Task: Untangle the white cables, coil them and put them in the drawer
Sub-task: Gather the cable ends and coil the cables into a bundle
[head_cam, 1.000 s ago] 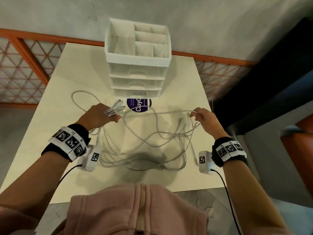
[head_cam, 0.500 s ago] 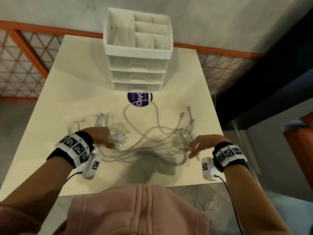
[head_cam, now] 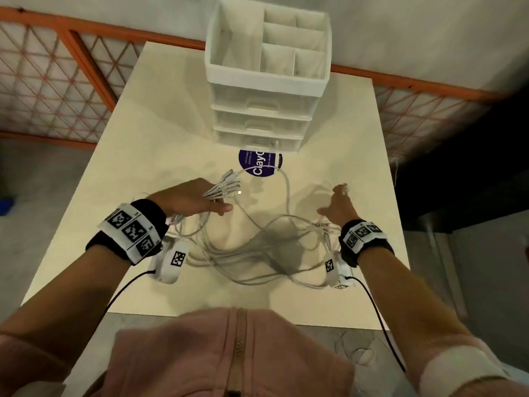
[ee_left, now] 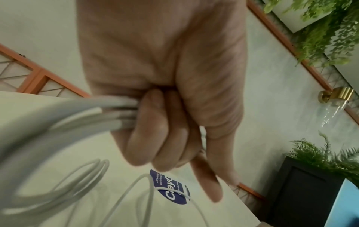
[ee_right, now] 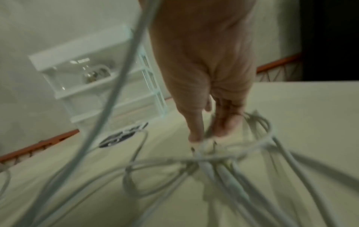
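Gripping cable ends: left hand (head_cam: 186, 197) | white cables (head_cam: 257, 247) trailing rightward

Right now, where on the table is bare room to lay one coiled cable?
Free: the table's far-left part, between its left edge and the drawer unit, beyond the left hand. Crowded: the middle, where the cables sprawl between both hands up to the sticker.

Right wrist view badly blurred: right hand (ee_right: 205, 73) fingertips smeared over white cables (ee_right: 213, 165), so no telling whether pinching or just touching. Head view no help, grip too small. Left hand (ee_left: 161, 79) cut off at top edge of left wrist view; nearest cable bundle out of focus, running off left edge. Drawer unit (head_cam: 266, 81) contents unreadable through frosted fronts.
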Demonstrator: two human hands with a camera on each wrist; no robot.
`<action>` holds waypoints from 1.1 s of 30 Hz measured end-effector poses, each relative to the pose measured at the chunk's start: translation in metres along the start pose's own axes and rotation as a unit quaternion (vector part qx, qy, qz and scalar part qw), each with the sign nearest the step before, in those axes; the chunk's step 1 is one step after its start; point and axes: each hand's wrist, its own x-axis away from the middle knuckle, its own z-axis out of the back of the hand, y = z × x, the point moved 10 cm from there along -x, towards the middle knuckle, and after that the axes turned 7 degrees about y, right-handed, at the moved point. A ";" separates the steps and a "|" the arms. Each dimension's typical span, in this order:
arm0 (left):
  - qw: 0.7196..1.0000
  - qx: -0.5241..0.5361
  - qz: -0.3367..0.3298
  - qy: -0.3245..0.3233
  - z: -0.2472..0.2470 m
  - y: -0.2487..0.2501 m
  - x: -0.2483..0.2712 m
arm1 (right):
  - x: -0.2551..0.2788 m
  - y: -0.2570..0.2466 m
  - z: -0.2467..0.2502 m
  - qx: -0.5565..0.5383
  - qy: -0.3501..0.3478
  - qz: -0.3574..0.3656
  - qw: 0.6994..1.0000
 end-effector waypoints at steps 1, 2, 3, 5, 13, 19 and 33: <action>1.000 0.010 -0.001 0.006 0.001 0.001 0.000 | -0.001 -0.001 -0.002 -0.025 0.011 -0.002 1.000; 1.000 0.016 -0.001 0.014 0.004 0.003 -0.001 | -0.005 -0.003 -0.001 -0.048 0.023 0.005 0.999; 0.999 0.021 -0.007 0.023 0.006 0.007 0.000 | -0.007 -0.007 0.003 -0.061 0.028 0.013 0.998; 0.998 0.040 -0.022 0.043 0.009 0.015 0.000 | -0.010 -0.025 0.017 -0.100 0.018 0.051 0.994; 0.977 0.143 -0.128 0.090 0.021 0.076 0.008 | 0.062 -0.164 0.114 -0.256 -0.057 0.246 0.933; 0.948 0.208 -0.209 0.118 0.028 0.115 0.016 | 0.110 -0.215 0.128 -0.324 -0.093 0.284 0.898; 0.945 0.237 -0.193 0.119 0.030 0.121 0.026 | 0.119 -0.228 0.107 -0.332 -0.037 0.270 0.903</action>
